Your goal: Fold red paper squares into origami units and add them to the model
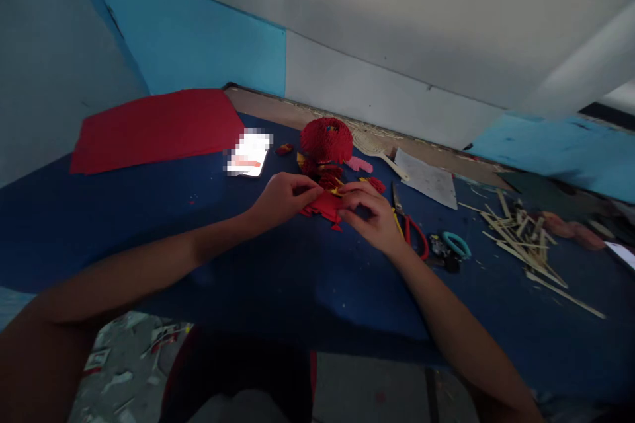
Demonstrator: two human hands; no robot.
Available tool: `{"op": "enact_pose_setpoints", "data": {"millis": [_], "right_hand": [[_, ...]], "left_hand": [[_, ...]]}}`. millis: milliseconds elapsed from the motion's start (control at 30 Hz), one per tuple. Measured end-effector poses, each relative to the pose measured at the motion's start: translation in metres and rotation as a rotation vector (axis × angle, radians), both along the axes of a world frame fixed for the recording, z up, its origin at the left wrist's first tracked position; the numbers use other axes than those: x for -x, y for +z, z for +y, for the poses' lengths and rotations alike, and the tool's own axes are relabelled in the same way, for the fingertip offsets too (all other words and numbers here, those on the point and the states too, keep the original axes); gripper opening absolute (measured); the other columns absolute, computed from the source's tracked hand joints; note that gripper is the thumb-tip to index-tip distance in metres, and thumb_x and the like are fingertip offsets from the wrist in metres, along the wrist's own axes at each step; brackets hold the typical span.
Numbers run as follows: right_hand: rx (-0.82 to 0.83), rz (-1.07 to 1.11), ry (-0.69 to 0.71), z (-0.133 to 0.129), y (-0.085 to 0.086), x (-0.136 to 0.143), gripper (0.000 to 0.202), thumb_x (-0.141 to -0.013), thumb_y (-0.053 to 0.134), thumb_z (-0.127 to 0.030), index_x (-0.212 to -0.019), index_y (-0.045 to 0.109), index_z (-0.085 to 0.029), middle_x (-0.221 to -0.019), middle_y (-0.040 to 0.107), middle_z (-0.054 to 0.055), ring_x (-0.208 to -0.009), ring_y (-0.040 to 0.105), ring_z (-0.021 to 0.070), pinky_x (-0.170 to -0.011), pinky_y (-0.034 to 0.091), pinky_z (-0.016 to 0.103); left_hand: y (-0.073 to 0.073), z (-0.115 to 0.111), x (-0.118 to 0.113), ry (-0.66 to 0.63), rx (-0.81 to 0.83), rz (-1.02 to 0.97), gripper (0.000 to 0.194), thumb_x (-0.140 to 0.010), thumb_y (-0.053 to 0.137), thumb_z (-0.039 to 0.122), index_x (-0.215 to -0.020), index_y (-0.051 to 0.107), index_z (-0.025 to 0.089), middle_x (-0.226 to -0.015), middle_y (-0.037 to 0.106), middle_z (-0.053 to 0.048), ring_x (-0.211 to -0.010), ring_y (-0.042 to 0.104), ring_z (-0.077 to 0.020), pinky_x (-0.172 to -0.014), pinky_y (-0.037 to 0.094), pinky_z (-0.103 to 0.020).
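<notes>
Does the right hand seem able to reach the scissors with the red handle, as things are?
Probably yes: the scissors lie beside the right hand, and nothing seems to cover the red handle. Only, this hand is busy at the red pieces.

One camera looks from the person's head, forward and down across the table from close above; wide and slanted, it takes in the hands mid-view, the wall beyond and floor below.
</notes>
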State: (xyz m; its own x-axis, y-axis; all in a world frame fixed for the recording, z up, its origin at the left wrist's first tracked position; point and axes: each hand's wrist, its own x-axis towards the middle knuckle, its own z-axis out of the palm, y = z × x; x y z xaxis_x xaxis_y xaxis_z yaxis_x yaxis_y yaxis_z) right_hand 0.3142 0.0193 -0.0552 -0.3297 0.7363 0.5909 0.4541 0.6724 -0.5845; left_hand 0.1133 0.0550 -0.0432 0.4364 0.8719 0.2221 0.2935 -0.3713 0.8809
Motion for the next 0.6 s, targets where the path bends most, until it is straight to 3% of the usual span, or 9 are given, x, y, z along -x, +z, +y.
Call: {"op": "enact_pose_setpoints", "data": {"millis": [167,367,600], "right_hand": [[0.314,0.326,-0.032,0.002,-0.006,0.001,0.005,-0.075,0.065,-0.025,-0.075,0.064,-0.021,-0.087,0.069,0.003,-0.071,0.064,0.0125,-0.065,0.052,0.026],[0.377,0.434,0.000,0.000,-0.004,0.004,0.006,-0.071,0.068,-0.022,-0.076,0.065,-0.022,-0.093,0.069,0.002,-0.081,0.065,0.0128,-0.072,0.053,0.026],[0.459,0.427,0.033,-0.004,-0.004,0.012,0.013,-0.067,0.071,-0.026,-0.073,0.061,-0.020,-0.095,0.069,0.002,-0.075,0.065,0.0127,-0.068,0.054,0.027]], "left_hand": [[-0.002,-0.004,-0.001,-0.023,-0.054,-0.050,0.027,-0.080,0.053,0.035,-0.083,0.067,0.013,-0.074,0.067,-0.003,-0.062,0.058,-0.0096,-0.056,0.044,-0.019],[0.000,-0.008,-0.002,-0.146,0.039,-0.116,0.035,-0.071,0.065,0.038,-0.094,0.063,0.013,-0.081,0.069,-0.005,-0.071,0.063,-0.0128,-0.062,0.049,-0.021],[-0.002,-0.007,0.001,-0.015,-0.278,0.059,0.027,-0.079,0.057,0.040,-0.087,0.068,0.016,-0.077,0.070,-0.001,-0.064,0.063,-0.0093,-0.061,0.046,-0.018]]}}
